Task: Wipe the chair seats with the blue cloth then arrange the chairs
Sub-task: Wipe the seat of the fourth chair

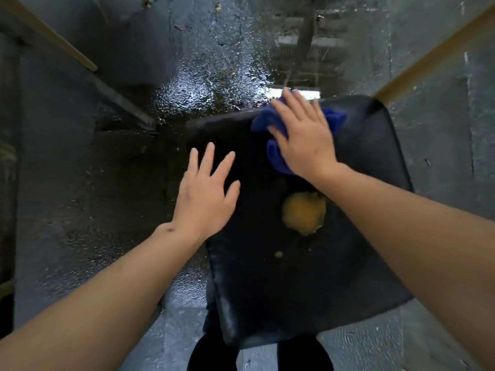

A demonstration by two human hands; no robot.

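The right hand presses the blue cloth flat-fingered against the black chair seat at its 12 o'clock edge. The left hand, fingers spread and straight, lies at the seat's 9 o'clock side. A yellow torn patch shows mid-seat, above wet pavement.

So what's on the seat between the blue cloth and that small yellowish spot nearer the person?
In the head view, a larger yellow-orange patch lies between blue cloth and small spot on the black seat.
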